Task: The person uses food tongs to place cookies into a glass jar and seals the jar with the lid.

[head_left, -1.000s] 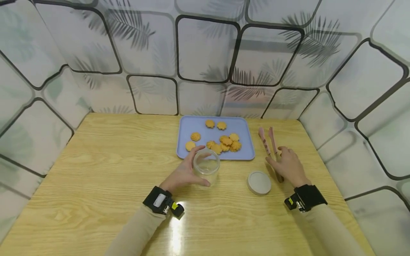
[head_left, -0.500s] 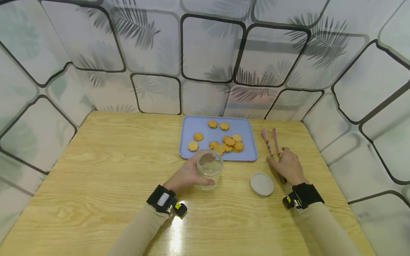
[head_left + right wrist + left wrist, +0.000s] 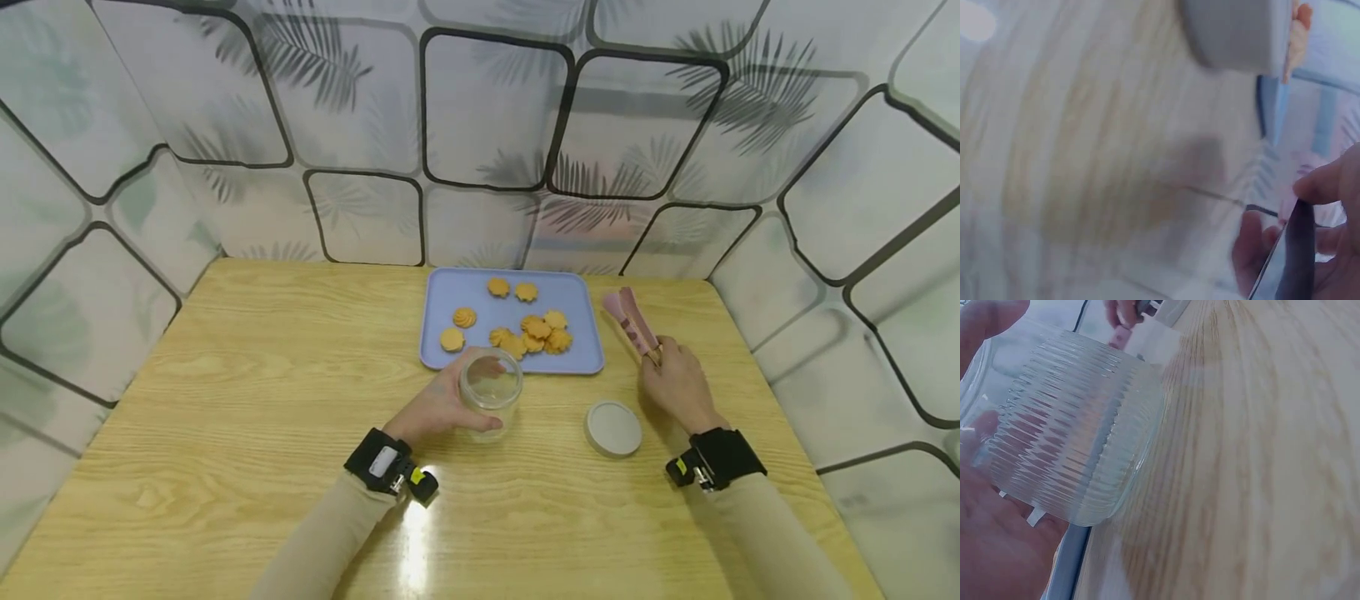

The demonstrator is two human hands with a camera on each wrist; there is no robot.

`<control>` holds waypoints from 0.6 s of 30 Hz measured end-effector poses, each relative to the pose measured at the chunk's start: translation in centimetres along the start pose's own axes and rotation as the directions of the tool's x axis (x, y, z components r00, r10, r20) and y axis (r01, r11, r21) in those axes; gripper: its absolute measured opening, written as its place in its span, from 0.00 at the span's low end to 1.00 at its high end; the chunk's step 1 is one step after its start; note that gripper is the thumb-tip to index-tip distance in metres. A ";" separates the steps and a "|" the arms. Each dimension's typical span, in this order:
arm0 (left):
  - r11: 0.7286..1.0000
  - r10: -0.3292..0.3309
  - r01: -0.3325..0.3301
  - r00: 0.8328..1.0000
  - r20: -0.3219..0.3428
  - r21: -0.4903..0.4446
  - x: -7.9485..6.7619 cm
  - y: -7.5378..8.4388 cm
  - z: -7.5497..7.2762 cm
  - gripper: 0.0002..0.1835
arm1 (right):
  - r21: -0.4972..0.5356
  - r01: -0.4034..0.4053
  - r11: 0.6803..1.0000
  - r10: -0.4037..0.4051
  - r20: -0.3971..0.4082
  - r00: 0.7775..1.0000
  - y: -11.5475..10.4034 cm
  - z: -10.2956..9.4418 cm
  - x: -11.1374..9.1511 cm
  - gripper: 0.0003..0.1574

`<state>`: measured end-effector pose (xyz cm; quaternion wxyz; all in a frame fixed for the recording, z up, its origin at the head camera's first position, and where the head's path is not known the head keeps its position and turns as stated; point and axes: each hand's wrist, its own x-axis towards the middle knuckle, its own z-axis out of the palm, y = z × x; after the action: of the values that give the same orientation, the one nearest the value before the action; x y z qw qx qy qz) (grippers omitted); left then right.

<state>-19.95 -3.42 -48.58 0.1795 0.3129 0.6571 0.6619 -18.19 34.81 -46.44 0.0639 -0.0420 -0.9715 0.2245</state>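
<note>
My left hand curls around a clear glass jar, its mouth uncovered. Ribbed walls of the jar show in the left wrist view, with thumb and fingers on either side. My right hand grips a pair of tongs with pink tips pointing away toward the back, the two arms squeezed near each other. In the right wrist view the dark metal end of the tongs lies between thumb and fingers. Behind the jar, a blue tray carries several golden cookies.
A round whitish lid lies on the wooden table between the two hands. Patterned curtain walls enclose the table at the back and sides.
My right hand has closed around the tongs, bringing their pink tips together and shifting them slightly left. The left hand keeps its hold on the jar.
</note>
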 end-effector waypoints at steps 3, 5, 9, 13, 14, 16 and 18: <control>1.000 0.004 -0.004 1.000 -0.002 -0.003 0.1 0.1 0.0 0.48 | 0.018 0.078 0.997 -0.077 -0.028 0.997 -1.0 -0.5 -0.2 0.32; 1.000 0.004 -0.004 1.000 -0.005 0.002 0.2 0.1 0.0 0.48 | 0.018 0.158 0.987 -0.157 -0.047 0.986 -1.7 -0.5 -0.4 0.30; 1.000 0.002 -0.002 1.000 0.001 0.008 0.1 -0.1 -0.1 0.47 | 0.004 0.329 0.944 -0.327 -0.086 0.941 -2.6 -0.2 -0.9 0.27; 1.000 -0.005 0.005 1.000 0.006 -0.002 0.1 -0.2 -0.2 0.46 | -0.018 0.444 0.896 -0.444 -0.103 0.890 -3.0 0.3 -1.2 0.27; 1.000 -0.009 0.009 1.000 0.006 -0.004 0.1 -0.2 -0.2 0.47 | -0.024 0.458 0.888 -0.458 -0.102 0.883 -3.1 0.3 -1.3 0.27; 1.000 -0.011 0.011 1.000 0.010 -0.012 0.1 -0.1 -0.2 0.47 | -0.037 0.476 0.878 -0.478 -0.094 0.874 -3.0 0.5 -1.4 0.28; 1.000 -0.007 0.007 1.000 0.010 -0.012 0.1 -0.1 -0.2 0.47 | -0.046 0.486 0.873 -0.488 -0.079 0.869 -3.1 0.5 -1.3 0.28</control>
<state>-20.16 -3.53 -48.60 0.1868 0.3130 0.6533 0.6636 -17.11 31.69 -45.68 0.1604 0.1936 -0.9496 0.1872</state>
